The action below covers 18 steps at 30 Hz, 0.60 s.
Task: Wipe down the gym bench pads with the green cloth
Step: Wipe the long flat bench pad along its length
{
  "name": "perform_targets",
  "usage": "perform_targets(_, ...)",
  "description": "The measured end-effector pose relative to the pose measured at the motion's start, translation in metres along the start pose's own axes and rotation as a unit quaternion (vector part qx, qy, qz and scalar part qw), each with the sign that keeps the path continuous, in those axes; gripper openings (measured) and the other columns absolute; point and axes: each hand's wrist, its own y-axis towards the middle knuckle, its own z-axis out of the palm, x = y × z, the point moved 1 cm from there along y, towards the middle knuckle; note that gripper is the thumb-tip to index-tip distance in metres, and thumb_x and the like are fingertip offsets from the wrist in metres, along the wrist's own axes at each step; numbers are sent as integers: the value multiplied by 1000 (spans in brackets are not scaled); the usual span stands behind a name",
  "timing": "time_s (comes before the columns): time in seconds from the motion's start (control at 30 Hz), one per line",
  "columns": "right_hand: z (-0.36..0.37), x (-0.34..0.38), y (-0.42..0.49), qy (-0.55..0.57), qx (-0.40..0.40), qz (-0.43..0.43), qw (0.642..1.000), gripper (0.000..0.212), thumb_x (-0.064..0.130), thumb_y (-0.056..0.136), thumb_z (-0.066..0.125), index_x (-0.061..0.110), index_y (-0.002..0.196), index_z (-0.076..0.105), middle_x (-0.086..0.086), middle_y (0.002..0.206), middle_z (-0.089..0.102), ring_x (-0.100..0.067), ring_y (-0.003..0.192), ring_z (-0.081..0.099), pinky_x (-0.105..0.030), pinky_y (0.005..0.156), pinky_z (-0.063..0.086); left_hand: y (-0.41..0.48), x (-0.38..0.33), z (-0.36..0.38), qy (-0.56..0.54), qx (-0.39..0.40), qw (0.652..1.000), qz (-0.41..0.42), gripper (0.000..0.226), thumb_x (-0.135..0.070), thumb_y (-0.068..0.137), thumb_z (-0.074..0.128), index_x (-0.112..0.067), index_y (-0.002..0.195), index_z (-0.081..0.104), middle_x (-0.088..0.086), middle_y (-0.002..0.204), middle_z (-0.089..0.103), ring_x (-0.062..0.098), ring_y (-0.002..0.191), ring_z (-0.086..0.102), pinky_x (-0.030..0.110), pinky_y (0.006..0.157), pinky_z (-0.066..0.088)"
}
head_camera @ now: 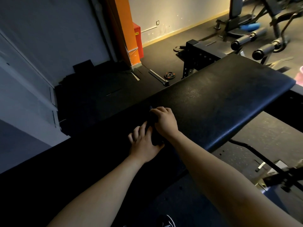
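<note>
The right hand has its grip closed over the far end of the cloth, knuckles up and fingers curled down onto it. The left hand sits just beside and nearer the body. Its thumb is hooked round the cloth's near end and its fingers lie fairly straight along the pad, so its grip is closed on the same cloth. The cloth runs as a bunched strip between the two hands and reads almost black in the dim light; its green cannot be made out.

Both hands and the cloth rest on the long black bench pad, about halfway along it and toward its left edge. The pad stretches away to the upper right, where light catches its grained surface. A bent black tube of the frame shows under its right edge.

On the dark rubber floor beyond the pad lie a steel bar and, near it, a small weight plate. A black perforated rack upright stands just behind the pad. Further back are an orange pillar with a red box against it. At upper right are two foam roller pads and another bench, well apart from the hands. A shoe shows at the bottom edge.
</note>
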Motion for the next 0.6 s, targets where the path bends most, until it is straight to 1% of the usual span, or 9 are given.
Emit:
perform_targets(0.07, -1, -1, -5, -13, -1, -1, 1000, 48, 24, 93, 63, 29, 139, 53, 0, 144, 49, -27, 131, 39, -39, 107, 40, -3, 3, 2, -2, -7, 1000, 12, 83, -74, 84, 51, -35, 153, 24, -5, 164, 9, 25, 149, 9, 53, 118, 12)
perform_targets(0.13, 0, 0, -11, -23, -3, 10, 1000, 47, 27, 93, 63, 29, 139, 53, -1, 144, 48, -27, 130, 40, -39, 104, 42, -8, 5, 4, 12, -30, 999, 32, 81, -77, 84, 45, -35, 152, 28, -4, 165, 13, 25, 148, 13, 53, 116, 16)
perform_targets(0.23, 3, 6, -24, -48, -10, 21, 999, 45, 29, 94, 64, 30, 138, 54, -1, 142, 49, -26, 126, 42, -37, 100, 45, -10, 8, 7, 14, -54, 998, 42, 83, -77, 83, 46, -34, 152, 29, -3, 165, 17, 25, 146, 17, 53, 114, 19)
perform_targets(0.3, 4, 5, -29, -49, -26, 33, 998, 43, 26, 94, 62, 29, 137, 56, -1, 141, 50, -26, 124, 43, -37, 99, 45, -10, 12, 8, 9, -62, 997, 55, 84, -76, 83, 48, -35, 153, 27, -3, 165, 17, 24, 146, 17, 52, 114, 18)
perform_targets(0.4, 1, 9, -36, -39, -37, 50, 997, 42, 17, 93, 61, 27, 133, 60, -2, 137, 53, -27, 121, 46, -37, 99, 46, -8, 16, 9, -7, -70, 996, 61, 84, -75, 83, 50, -36, 154, 26, -1, 165, 19, 25, 146, 20, 51, 113, 19)
perform_targets(0.5, -3, 14, -53, -45, -61, 80, 994, 43, 8, 91, 61, 24, 131, 62, -3, 135, 55, -26, 119, 47, -35, 98, 46, -6, 17, 8, -25, -52, 996, 71, 83, -73, 85, 51, -33, 154, 28, 1, 165, 18, 27, 146, 18, 52, 113, 16)
perform_targets(0.6, -5, 15, -85, -57, -77, 111, 989, 44, 10, 91, 64, 25, 133, 60, -2, 137, 53, -24, 121, 45, -34, 99, 46, -5, 18, 5, -36, -21, 996, 74, 83, -71, 88, 48, -29, 156, 25, 2, 167, 13, 28, 149, 12, 55, 115, 12)
